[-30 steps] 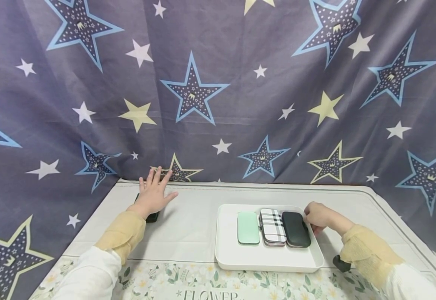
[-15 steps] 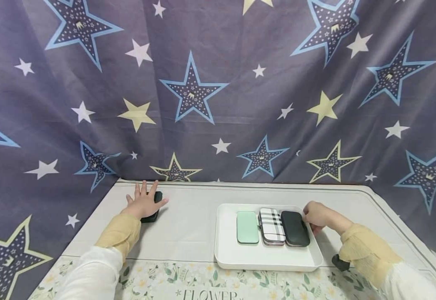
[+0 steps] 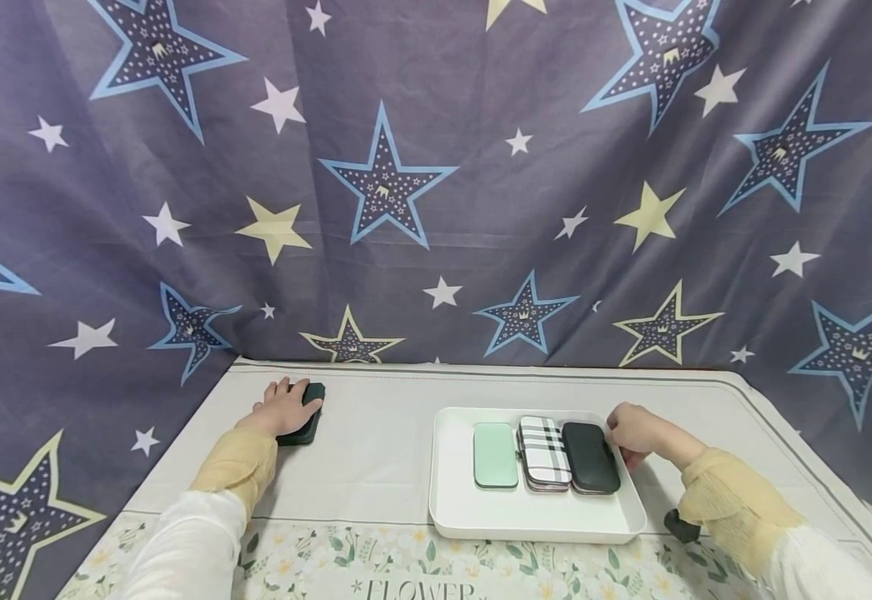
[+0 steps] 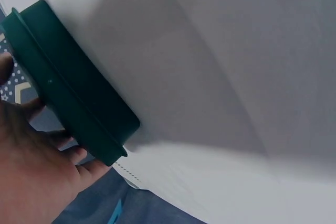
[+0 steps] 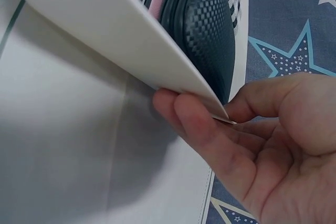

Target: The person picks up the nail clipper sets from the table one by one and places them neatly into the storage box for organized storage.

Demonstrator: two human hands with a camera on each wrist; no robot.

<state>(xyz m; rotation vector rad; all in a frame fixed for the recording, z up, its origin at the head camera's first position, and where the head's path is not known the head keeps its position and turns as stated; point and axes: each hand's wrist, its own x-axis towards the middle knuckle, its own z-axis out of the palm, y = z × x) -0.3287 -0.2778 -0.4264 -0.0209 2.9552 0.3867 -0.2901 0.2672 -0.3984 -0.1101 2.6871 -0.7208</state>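
My left hand [image 3: 278,413] lies over a dark green lidded box [image 3: 310,423] at the table's left, fingers bent over its top. In the left wrist view, the fingers and thumb hold the box [image 4: 79,82] by its lid side. My right hand [image 3: 640,435] pinches the right rim of a white tray [image 3: 541,532], thumb inside and fingers outside, plain in the right wrist view. Inside the tray lie a mint green case [image 3: 495,455], a black-and-white plaid case [image 3: 547,452] and a black case [image 3: 591,458]. The black one [image 5: 210,30] has a woven texture and sits closest to the right hand.
A white tablecloth [image 3: 376,450] covers the table, with a floral band [image 3: 331,550] along the front. Behind hangs a dark star-patterned curtain [image 3: 436,183]. A small black object [image 3: 682,527] shows beside the right sleeve.
The left hand has come down and slightly left onto the dark green box, its spread fingers bending over it. The right hand stays at the tray rim.
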